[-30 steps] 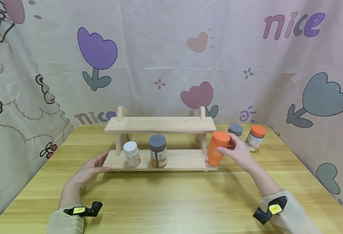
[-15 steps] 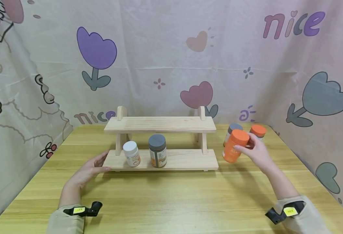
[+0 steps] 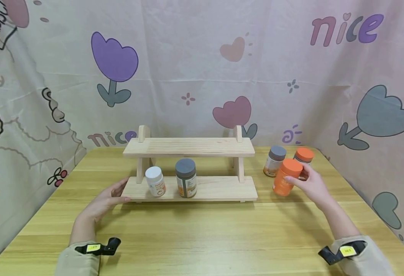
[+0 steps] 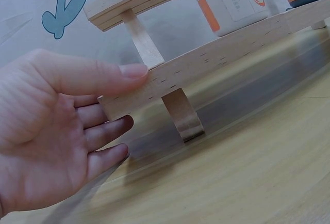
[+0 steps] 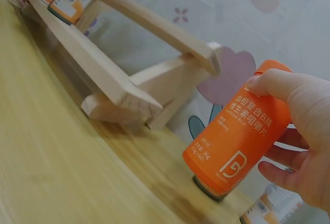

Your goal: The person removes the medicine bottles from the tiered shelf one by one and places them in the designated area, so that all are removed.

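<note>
My left hand (image 3: 101,200) grips the left end of a two-tier wooden shelf (image 3: 219,188). In the left wrist view its thumb lies along the board's edge, and the other fingers (image 4: 105,131) are lower, partly behind the board. To the right of the shelf, my right hand (image 3: 310,184) holds an orange vitamin bottle (image 3: 282,184), slightly tilted, thumb on the near side near the lid. The right wrist view shows white print on the bottle (image 5: 232,136). On the lower tier stand a small white bottle (image 3: 156,184) and a larger grey-lidded jar (image 3: 186,183).
Behind the orange bottle stand a second grey-lidded jar (image 3: 274,163) and an orange-lidded jar (image 3: 304,154), partly hidden by the right hand. The wooden table (image 3: 202,237) extends in front of the shelf. A patterned cloth (image 3: 188,57) hangs behind.
My right hand has carried the orange bottle rightward from the lower tier's right end to beside the shelf, then slightly lower. The left hand and the shelf have stayed put.
</note>
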`<state>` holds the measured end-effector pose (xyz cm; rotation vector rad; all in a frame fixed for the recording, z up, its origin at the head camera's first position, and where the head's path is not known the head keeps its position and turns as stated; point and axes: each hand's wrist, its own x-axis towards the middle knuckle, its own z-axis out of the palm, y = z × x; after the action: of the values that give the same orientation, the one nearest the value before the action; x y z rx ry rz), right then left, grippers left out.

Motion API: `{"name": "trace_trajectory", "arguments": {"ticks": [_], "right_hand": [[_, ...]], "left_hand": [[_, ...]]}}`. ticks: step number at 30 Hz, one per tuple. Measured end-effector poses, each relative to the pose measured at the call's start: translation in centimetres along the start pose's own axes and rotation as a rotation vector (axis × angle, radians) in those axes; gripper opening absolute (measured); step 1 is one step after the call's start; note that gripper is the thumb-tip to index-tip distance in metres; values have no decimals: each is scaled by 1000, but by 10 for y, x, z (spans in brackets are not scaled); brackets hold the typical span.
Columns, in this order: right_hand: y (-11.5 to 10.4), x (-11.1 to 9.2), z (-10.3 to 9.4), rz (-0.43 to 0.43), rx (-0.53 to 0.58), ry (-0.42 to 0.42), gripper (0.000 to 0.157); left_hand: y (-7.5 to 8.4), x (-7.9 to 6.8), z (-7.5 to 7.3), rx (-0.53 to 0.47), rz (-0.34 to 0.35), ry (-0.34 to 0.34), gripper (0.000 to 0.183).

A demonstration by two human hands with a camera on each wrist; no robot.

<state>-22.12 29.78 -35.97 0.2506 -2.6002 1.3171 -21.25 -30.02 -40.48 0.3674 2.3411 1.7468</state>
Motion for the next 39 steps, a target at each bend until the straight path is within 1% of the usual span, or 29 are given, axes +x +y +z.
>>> {"name": "trace_trajectory", "arguments": {"ticks": [6,15,28,39], "right_hand": [[9,-1,-1,55,-41,-28,66],[22,-2,4,80,-12,-47,67],[22,2,6,102,54,-80,72],[18,0,-1,81,41,-130,74]], "left_hand": [[-1,1,0,-12,-19,5,85],[1,0,1,2,-22,1,85],[-1,0,-1,11,-22,10,85],[1,1,0,2,-27,4,85]]}}
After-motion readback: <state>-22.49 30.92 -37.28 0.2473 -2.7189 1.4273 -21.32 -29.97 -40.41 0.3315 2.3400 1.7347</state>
